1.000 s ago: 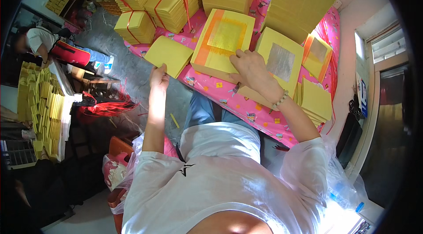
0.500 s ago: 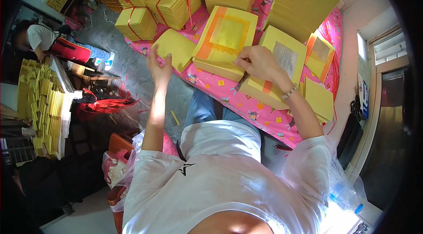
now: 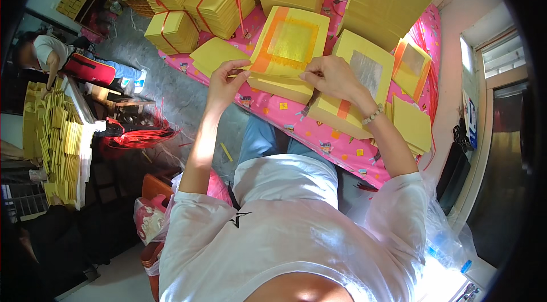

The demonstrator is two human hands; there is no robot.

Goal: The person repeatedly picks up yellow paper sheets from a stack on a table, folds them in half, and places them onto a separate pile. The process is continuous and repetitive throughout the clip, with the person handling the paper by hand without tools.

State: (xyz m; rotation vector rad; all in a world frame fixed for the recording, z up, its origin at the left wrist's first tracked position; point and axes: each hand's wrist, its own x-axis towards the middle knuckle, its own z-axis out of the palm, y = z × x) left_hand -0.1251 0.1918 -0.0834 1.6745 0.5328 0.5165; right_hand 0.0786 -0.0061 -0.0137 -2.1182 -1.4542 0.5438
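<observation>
In front of me lies a stack of yellow joss paper. Its top sheet has a shiny gold patch with orange bands. My left hand has thumb and fingers at the sheet's near left corner. At the near right corner, my right hand pinches the edge, and the near edge is slightly raised off the stack. To the left lies a plain yellow sheet or thin pile. A second stack with a silver patch stands under and beside my right forearm.
A pink patterned cloth covers the table. Bundles tied with red string and tall yellow stacks stand at the back. At the right lie smaller piles. Far left, a co-worker bends over a table of yellow paper.
My left hand has moved right, off the plain yellow paper, to the near left corner of the top sheet. My right hand has stayed at the near right edge.
</observation>
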